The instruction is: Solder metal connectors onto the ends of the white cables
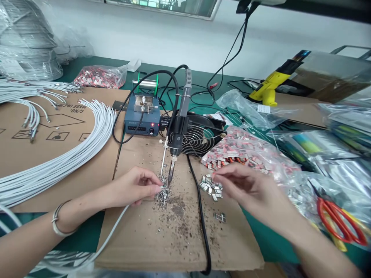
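The left hand has its fingers pinched together on the end of a white cable, right beside the hot tip of the soldering iron and over a heap of metal scraps. The right hand has thumb and forefinger narrowed near some small metal pieces; a hint of red shows at the tips, but I cannot tell whether they grip anything. The likeliest trouble is a burn, since the left fingertips are so near the tip and a small slip would bring them against it. The cable's white cover could also melt if it strayed onto the metal. Scraps strewn over the cardboard might stick to the work. Further out, a black cord runs between the hands, where a sleeve or wrist could snag it, and red-handled scissors lie open beyond the right forearm on the cluttered counter, within brushing reach.
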Demonstrator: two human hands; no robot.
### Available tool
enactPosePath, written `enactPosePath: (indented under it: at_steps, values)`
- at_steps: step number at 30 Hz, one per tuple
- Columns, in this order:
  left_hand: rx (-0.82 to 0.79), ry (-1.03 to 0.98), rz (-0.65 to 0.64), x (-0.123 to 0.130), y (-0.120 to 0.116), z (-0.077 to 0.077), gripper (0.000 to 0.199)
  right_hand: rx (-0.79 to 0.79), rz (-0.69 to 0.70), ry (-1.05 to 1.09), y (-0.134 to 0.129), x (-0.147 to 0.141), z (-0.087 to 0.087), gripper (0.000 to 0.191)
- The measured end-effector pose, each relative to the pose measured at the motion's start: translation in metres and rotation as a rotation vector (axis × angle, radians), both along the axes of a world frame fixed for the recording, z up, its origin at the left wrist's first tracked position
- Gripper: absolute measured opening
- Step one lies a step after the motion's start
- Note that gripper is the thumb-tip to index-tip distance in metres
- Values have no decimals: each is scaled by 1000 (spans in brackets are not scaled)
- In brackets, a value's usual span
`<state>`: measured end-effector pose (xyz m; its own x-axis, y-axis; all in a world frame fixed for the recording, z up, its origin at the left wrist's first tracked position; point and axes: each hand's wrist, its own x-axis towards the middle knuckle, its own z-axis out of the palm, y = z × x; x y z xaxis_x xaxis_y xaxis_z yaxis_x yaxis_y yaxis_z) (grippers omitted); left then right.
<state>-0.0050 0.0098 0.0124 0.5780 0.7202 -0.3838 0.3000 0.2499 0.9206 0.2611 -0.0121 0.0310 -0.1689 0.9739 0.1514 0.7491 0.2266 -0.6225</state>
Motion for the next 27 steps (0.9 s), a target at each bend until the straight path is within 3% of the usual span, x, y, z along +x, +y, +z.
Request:
enactPosePath:
  at_steps: [3, 6, 9, 27]
  values:
    - [4, -18, 22, 1, 0, 2, 27, -311, 170, 421, -4, -42, -12, 27]
    - [1, -6, 34, 1, -1, 2, 30, -546, 184, 655, 2, -68, -26, 29]
    - [-55, 4, 56, 2, -2, 1, 33, -672, 156, 821, 7, -74, -34, 37]
    - [-98, -17, 67, 4, -3, 0, 34, -692, 164, 890, 7, -71, -33, 26]
